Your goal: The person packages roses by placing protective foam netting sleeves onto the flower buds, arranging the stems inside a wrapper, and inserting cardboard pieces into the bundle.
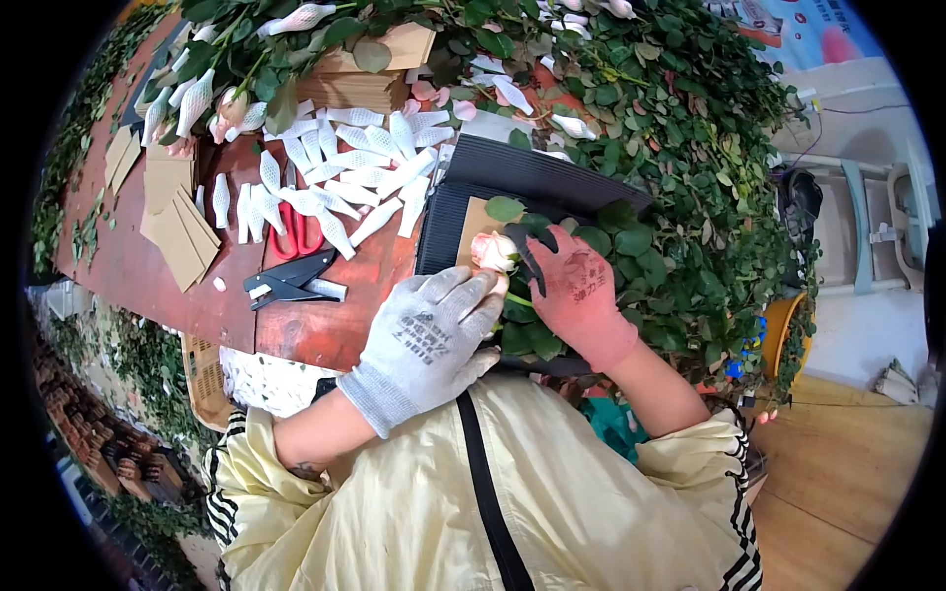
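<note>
The place looked like a flower-packing workshop: leafy rose stems (690,148) lay heaped at two o'clock, white mesh bud sleeves (358,160) were scattered over the red-brown table (335,337) at eleven, cut cardboard pieces (182,236) sat at ten, and a black stapler (296,275) lay at nine beside red-handled scissors (298,232).

Rose (494,251): showing pale pink-and-cream, partly open petals; bloom lying between left hand (419,335) and right hand (574,286), just ahead of left.
</note>
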The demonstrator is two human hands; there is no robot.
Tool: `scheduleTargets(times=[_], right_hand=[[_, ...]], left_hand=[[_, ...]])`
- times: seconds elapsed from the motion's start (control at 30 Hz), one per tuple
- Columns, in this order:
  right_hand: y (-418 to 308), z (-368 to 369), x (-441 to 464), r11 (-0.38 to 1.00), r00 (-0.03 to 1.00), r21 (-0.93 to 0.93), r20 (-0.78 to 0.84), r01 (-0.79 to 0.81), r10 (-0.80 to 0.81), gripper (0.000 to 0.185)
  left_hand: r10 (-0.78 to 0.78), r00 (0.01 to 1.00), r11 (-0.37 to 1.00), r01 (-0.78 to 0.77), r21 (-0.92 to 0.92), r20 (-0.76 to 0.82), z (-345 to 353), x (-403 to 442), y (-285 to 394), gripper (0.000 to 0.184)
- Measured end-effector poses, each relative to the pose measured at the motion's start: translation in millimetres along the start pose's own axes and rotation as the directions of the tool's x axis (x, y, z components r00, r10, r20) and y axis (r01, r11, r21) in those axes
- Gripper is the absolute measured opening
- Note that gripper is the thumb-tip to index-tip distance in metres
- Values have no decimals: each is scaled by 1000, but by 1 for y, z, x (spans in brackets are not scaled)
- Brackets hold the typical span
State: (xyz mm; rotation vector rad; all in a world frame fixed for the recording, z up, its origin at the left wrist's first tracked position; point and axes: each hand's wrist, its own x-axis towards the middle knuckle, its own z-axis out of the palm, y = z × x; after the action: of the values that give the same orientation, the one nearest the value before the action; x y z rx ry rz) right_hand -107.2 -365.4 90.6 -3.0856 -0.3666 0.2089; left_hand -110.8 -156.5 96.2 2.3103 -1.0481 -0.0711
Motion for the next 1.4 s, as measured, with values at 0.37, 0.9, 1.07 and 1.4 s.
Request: scheduleTargets(times=[0.37,0.9,1.07,1.4], right_hand=[[10,17,-5,980,975,200,-219,15,30,44],[6,7,8,955,996,293,-92,41,-14,36],[8,4,8,930,997,366,-76,12,17,37],[7,-62,13,998,994,24,-95,52,-49,48]], left_hand=[[-29,998,999,27,-39,-58,5,-5,1,51],[-176,947,959,104,-262,-267,43,-11,-22,19],[-165,952,960,96,-262,-258,40,-8,-23,18],[-11,999,979,3,-202,-37,4,7,-14,56]])
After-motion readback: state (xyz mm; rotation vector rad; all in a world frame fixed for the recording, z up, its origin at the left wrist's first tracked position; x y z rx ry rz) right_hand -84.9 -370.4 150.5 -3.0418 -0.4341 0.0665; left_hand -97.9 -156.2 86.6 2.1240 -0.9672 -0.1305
